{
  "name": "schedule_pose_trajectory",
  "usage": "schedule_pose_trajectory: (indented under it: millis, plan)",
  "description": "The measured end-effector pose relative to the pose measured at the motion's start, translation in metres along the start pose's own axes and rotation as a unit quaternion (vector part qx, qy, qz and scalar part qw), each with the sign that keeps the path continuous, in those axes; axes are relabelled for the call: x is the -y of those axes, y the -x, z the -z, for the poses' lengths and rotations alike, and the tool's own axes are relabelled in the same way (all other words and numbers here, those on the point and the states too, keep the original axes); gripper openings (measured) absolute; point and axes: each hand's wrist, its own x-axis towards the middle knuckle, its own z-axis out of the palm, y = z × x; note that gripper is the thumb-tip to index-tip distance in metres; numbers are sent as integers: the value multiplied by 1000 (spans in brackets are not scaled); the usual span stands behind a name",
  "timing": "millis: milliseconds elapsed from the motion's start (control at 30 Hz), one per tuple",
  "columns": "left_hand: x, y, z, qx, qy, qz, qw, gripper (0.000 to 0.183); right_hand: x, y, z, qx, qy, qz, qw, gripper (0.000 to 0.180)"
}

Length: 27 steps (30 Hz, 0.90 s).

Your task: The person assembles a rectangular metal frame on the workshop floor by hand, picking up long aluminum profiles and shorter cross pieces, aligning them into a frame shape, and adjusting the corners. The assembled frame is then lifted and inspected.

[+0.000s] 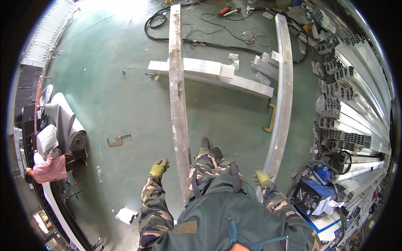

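Note:
My left hand (159, 168), in a yellow-green work glove, hangs to the left of a long, scuffed metal beam (177, 78). Its fingers look loosely curled and no object shows in them. In a matching glove, my right hand (262, 178) is beside a second long metal beam (284, 69); I cannot tell whether it touches the beam. My feet are on the green floor (226, 125) between the two beams. Ahead, lengths of silvery rectangular metal profile (204, 67) lie crosswise, with shorter metal blocks (267, 64) at their right.
A G-clamp (115, 141) lies at left, another clamp (271, 117) by the right beam. Black cable (216, 46) and an orange power tool (225, 11) are ahead. Stacked metal profiles (355, 94) line the right. A person in pink (50, 169) is near grey sheet rolls (77, 135).

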Motion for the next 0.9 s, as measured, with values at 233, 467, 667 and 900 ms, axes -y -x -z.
schedule_pose_trajectory:
  millis: [233,467,667,900]
  plan:
    - [30,-57,-24,78,37,99,991,42,108,22,-19,-24,16,59,998,42]
    - [6,-101,-30,102,106,120,982,35,218,39,-47,-17,65,101,993,42]
    - [-68,-125,-37,86,99,61,989,39,289,48,-74,-10,33,115,993,41]
    - [-125,-142,-47,76,87,42,992,43,307,16,-64,-19,72,53,996,43]
